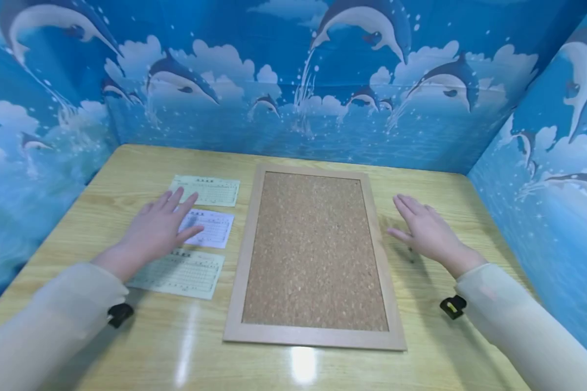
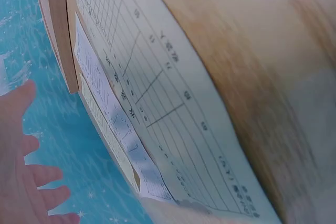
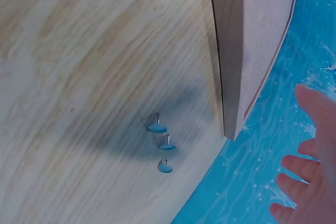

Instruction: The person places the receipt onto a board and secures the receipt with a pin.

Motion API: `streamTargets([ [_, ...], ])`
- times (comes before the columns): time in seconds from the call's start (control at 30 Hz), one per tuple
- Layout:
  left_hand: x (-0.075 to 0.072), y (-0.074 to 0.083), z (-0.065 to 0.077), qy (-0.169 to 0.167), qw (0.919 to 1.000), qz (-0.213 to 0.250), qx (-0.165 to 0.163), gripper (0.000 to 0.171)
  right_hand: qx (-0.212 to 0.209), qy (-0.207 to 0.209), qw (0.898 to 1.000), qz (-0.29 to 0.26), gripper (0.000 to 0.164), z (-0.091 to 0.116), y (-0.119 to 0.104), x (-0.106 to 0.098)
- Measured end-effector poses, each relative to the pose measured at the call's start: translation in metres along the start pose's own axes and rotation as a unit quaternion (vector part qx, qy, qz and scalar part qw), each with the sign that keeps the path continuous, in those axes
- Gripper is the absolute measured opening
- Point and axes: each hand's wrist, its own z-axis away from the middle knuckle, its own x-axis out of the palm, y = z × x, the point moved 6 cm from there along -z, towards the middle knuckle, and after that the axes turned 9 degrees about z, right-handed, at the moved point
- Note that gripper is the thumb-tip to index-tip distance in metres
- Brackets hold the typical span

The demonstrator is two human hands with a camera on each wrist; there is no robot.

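Fingers spread, my left hand point(image 1: 156, 228) hovers above three printed paper slips and holds nothing. The far slip point(image 1: 215, 193) is pale green, the middle slip point(image 1: 217, 231) is lilac, and the near slip point(image 1: 191, 277) is pale green and partly hidden by that hand and sleeve. My right hand point(image 1: 428, 231), fingers straight and thumb apart, is over the table right of the corkboard point(image 1: 318, 250), also holding nothing. Beneath it, three thumbtacks lie in a row with points up, among them a near-middle thumbtack point(image 3: 167, 146). Printed ruled lines show on the slips.
The wood-framed corkboard lies flat in the middle of a light wooden table point(image 1: 254, 369), slips to its left. A blue dolphin-print curtain point(image 1: 293, 70) stands along the back and both sides. Each wrist wears a small black device point(image 1: 453, 307).
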Motion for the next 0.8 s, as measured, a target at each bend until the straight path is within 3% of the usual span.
streamTargets([
  [0.2, -0.005, 0.000, 0.003, 0.027, 0.9996, -0.004, 0.007, 0.071, -0.025, 0.052, 0.998, 0.004, 0.071, 0.000, -0.008, -0.006],
  [0.57, -0.012, -0.006, 0.013, 0.088, 0.9958, 0.008, 0.024, 0.059, -0.041, 0.086, 0.995, -0.003, 0.059, -0.003, -0.020, -0.010],
  [0.8, -0.015, -0.009, 0.018, 0.105, 0.9943, 0.008, 0.020, 0.056, -0.050, 0.101, 0.994, -0.011, 0.054, -0.002, -0.028, -0.012],
])
